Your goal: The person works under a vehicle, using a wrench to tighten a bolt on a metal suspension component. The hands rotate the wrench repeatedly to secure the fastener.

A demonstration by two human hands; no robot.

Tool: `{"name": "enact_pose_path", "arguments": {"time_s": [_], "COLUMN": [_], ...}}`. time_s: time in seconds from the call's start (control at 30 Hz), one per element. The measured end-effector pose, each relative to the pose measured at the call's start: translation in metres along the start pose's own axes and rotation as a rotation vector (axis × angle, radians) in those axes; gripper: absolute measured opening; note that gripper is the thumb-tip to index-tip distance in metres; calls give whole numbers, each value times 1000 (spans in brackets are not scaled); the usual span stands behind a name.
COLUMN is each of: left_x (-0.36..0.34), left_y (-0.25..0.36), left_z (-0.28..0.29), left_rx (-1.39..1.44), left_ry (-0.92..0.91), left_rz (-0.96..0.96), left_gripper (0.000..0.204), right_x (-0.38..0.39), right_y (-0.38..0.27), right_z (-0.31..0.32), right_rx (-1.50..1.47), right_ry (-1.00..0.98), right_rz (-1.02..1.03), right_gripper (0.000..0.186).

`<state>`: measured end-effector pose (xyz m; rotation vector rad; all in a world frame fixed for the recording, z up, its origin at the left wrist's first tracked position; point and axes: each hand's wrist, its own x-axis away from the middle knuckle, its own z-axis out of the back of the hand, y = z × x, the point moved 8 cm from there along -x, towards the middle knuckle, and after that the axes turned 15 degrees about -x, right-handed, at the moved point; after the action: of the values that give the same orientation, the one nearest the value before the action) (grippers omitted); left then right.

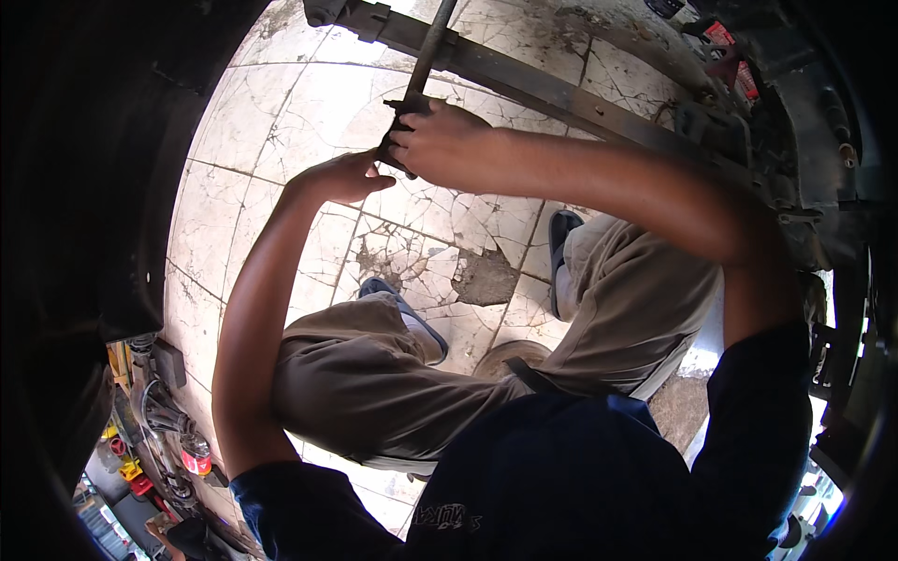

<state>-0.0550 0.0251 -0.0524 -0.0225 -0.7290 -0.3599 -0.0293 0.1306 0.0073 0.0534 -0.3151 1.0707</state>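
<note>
A dark metal bracket-like part (395,140) sits at the lower end of a long rod (430,58) near the top middle. Its exact kind is too dark to tell. My right hand (441,142) is wrapped round it from the right side, with the fingers curled over it. On the other side is my left hand (348,178), thumb stretched out and apart from the fingers. Its fingertips reach to the part's lower left edge and are partly hidden there. Behind the rod, a long dark steel beam (524,82) runs slanting across the view.
Cracked white tiles (234,210) cover the floor, with a broken patch (486,278). My bent legs and slippered feet (404,313) are below my hands. Dark machinery (804,150) and a red box (734,58) stand right; a bottle (196,458) and another person (180,535) are lower left.
</note>
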Motion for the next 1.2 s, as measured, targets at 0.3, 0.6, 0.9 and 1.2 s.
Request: {"name": "enact_pose_path", "arguments": {"time_s": [0.3, 0.6, 0.9, 1.2], "left_x": [-2, -3, 1, 24], "left_y": [-6, -1, -10, 3], "left_z": [-13, -11, 11, 57], "left_rx": [-176, -151, -281, -217], "left_ry": [-17, 30, 279, 915], "left_rz": [19, -13, 87, 29], "left_gripper": [55, 51, 51, 43], "right_x": [17, 13, 17, 34], "right_y": [-9, -4, 32, 93], "right_z": [13, 9, 27, 31], "right_rx": [192, 187, -18, -372], "right_ry": [115, 83, 357, 459], "right_rz": [-6, -42, 7, -194], "right_gripper": [42, 38, 41, 51]}}
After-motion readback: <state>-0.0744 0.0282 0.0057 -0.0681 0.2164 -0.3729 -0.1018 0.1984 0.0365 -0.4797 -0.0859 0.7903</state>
